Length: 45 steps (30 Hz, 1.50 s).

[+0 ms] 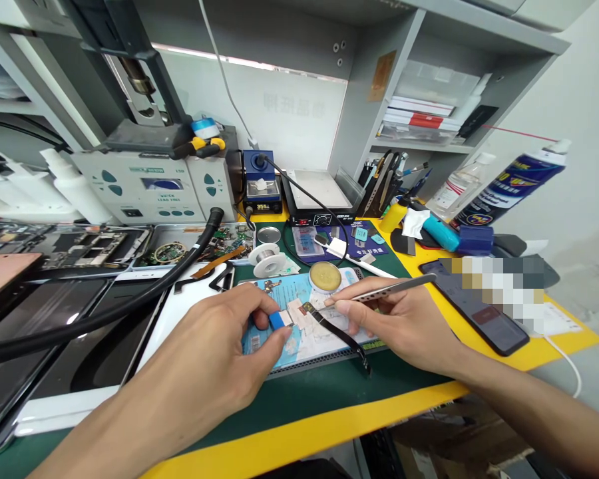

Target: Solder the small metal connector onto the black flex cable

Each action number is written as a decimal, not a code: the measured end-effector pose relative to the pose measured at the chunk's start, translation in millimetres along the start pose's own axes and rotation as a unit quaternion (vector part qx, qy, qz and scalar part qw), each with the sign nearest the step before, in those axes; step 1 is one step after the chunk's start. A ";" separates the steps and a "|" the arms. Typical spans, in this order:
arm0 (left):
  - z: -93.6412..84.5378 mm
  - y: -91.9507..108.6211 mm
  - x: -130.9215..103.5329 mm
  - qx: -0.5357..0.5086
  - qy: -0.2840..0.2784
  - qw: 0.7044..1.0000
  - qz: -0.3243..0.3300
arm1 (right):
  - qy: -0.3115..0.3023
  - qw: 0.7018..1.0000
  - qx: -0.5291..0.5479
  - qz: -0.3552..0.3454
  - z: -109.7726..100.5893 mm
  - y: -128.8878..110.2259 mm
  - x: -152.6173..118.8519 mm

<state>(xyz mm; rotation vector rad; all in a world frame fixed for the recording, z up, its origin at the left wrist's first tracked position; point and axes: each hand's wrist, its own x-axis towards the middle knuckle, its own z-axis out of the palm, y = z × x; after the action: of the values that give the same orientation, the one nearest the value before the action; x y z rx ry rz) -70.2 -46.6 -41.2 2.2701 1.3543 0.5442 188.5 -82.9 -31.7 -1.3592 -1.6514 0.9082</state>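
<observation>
My left hand (234,336) is closed, thumb and fingers on either side of a small blue-and-white piece (281,320) whose kind I cannot make out. My right hand (404,326) grips a pair of metal tweezers (394,287), whose tips point left. A black flex cable (340,334) with a gold-brown end lies just below the tweezer tips; whether they touch it is unclear. Both hands are over a printed blue-and-white sheet (259,336) on the green mat (299,392). An open round tin of yellowish paste (325,276) sits just behind the cable.
A phone (479,306) lies to the right. Phones and tablets (114,332) crowd the left, crossed by a thick black hose (130,309). Behind are a solder spool (268,259), a soldering station (262,183), a grey rework unit (154,189) and a spray can (512,186).
</observation>
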 end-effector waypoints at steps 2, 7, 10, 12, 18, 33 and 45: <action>-0.2 -0.3 0.0 0.004 -0.004 1.000 0.000 | 0.003 1.000 0.002 -0.004 0.3 -0.1 0.4; -1.4 0.5 0.2 0.004 0.001 1.000 0.005 | -0.001 1.000 -0.003 -0.008 0.9 0.4 -0.2; -1.6 -0.1 0.6 0.012 0.000 1.000 0.003 | 0.003 1.000 -0.003 -0.010 0.8 1.0 -0.9; -1.4 -1.1 0.9 0.017 0.000 1.000 0.003 | 0.005 1.000 -0.001 -0.013 0.8 1.3 -0.8; 0.2 -2.2 0.1 0.003 -0.001 1.000 0.004 | -0.002 1.000 -0.010 -0.014 1.9 2.4 0.2; -0.7 -0.7 -0.3 -0.006 0.012 1.000 0.009 | 0.008 1.000 -0.026 -0.013 1.9 3.4 -1.0; -3.2 1.0 -0.3 -0.003 -0.004 1.000 0.006 | 0.017 0.999 -0.036 -0.027 2.1 0.4 0.3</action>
<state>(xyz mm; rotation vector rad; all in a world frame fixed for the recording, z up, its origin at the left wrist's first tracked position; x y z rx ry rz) -71.4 -46.7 -38.1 2.2736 1.3347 0.5410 186.8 -82.7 -32.9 -1.3635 -1.7010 0.7964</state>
